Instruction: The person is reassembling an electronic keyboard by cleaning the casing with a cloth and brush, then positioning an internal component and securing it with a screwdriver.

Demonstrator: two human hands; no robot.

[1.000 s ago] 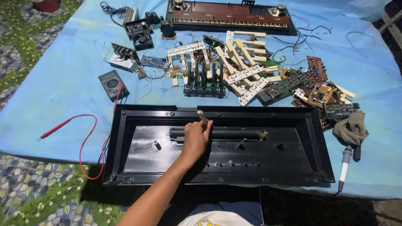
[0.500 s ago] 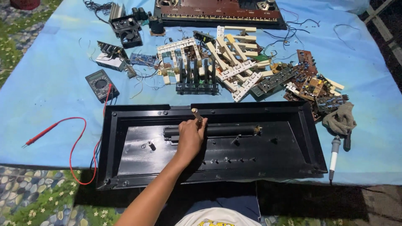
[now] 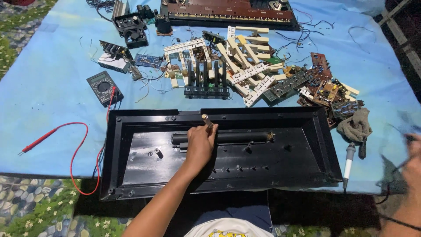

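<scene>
Inside the black casing [image 3: 144, 169], left hand [image 3: 199, 145] grip pinching a brass-tipped tool [image 3: 207, 121]; right hand [image 3: 412, 169] blurred, grip untellable.

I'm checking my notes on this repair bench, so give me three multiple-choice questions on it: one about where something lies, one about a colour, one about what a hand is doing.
1. Where does the multimeter lie relative to the black case?
A. beyond its far left corner
B. inside it
C. at its right end

2. What colour is the loose probe lead at the left?
A. yellow
B. red
C. green

3. What is the left hand doing?
A. resting flat and empty
B. holding a small tool over the case
C. gripping the cloth

Answers: 1 A, the meter sits on the blue cover past the case's far left corner. 2 B, the lead loops red beside the case. 3 B, the fingers close round a short tool with its tip poking above them.
</scene>
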